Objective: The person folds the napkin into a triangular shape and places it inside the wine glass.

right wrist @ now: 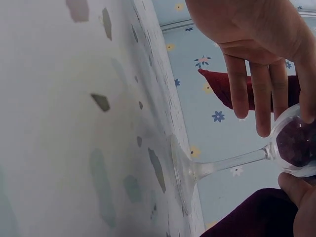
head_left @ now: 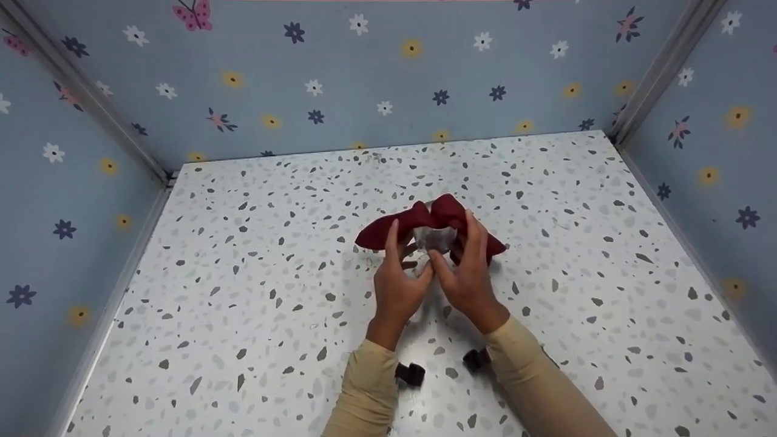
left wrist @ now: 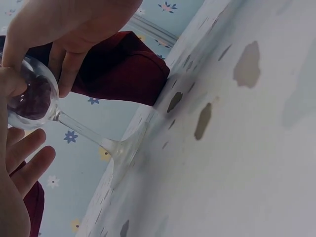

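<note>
A clear stemmed wine glass (head_left: 435,240) stands on its round foot on the tabletop. A dark red cloth napkin (head_left: 448,209) is tucked into its bowl, with folds spreading out as points on both sides. My left hand (head_left: 397,291) holds the bowl from the left, thumb on the near side, index finger up against the cloth. From the other side, my right hand (head_left: 473,285) grips the bowl likewise, its thumb close to the left one. Bunched red cloth shows through the glass (left wrist: 34,96) in the left wrist view. In the right wrist view the stem (right wrist: 232,162) is bare.
The white speckled tabletop (head_left: 255,303) surrounds the glass. Blue flower-patterned panels (head_left: 340,73) enclose it at the back and both sides, with metal posts at the corners. Black wrist camera mounts (head_left: 411,374) stick out inward from both sleeves.
</note>
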Demonstrator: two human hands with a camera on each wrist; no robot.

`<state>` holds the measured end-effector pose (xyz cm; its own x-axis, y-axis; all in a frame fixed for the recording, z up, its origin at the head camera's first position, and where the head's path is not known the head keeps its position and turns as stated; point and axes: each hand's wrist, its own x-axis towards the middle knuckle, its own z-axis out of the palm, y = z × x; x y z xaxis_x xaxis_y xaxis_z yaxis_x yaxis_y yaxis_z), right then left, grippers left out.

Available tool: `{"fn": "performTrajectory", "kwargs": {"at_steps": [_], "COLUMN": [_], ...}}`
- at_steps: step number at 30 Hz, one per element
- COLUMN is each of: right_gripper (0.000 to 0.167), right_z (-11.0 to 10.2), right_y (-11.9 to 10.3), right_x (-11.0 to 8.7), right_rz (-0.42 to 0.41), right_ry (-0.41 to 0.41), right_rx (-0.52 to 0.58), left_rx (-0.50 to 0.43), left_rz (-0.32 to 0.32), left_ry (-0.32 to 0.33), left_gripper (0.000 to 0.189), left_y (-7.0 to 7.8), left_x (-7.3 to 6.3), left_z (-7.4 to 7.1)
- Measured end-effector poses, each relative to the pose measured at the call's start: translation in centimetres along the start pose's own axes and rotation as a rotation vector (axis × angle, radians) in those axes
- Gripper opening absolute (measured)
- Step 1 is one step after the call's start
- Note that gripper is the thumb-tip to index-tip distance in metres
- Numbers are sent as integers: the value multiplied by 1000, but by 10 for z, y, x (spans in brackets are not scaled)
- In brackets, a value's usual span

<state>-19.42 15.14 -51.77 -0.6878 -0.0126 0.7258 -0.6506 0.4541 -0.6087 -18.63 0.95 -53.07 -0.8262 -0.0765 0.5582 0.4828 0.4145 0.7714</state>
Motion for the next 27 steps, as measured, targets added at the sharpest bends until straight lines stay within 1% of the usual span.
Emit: {"fn": "performTrajectory", "kwargs": {"at_steps": [4,8,11,13,17,19,23,27], "right_gripper": [79,77,72,68,60,57,52,46], "right_z": [-3,-3,-3,-5,-12,-15,-23,-30], "right_y": [0,-4,-16,-27,-43,-44,-42,-37], "right_x": [1,0,4,8,16,18,23,28], "right_rz": [22,39,41,39,34,25,2,-16], "right_ry": [16,26,24,22,18,17,27,68], "right_rx": [16,29,42,52,74,76,81,61], "left_rx": [4,10,-35,-86,-216,-254,-267,-277], "left_rz": [-37,-100,-149,-165,-165,-158,-132,-111], "left_ry": [7,9,-1,-6,-2,10,28,23], "left_gripper": [97,101,102,101,99,99,102,102], "left_y": [3,6,7,7,7,7,7,7], "left_x": [-1,-2,-2,0,2,2,3,5], "left_z": [7,11,13,14,16,17,17,17]}}
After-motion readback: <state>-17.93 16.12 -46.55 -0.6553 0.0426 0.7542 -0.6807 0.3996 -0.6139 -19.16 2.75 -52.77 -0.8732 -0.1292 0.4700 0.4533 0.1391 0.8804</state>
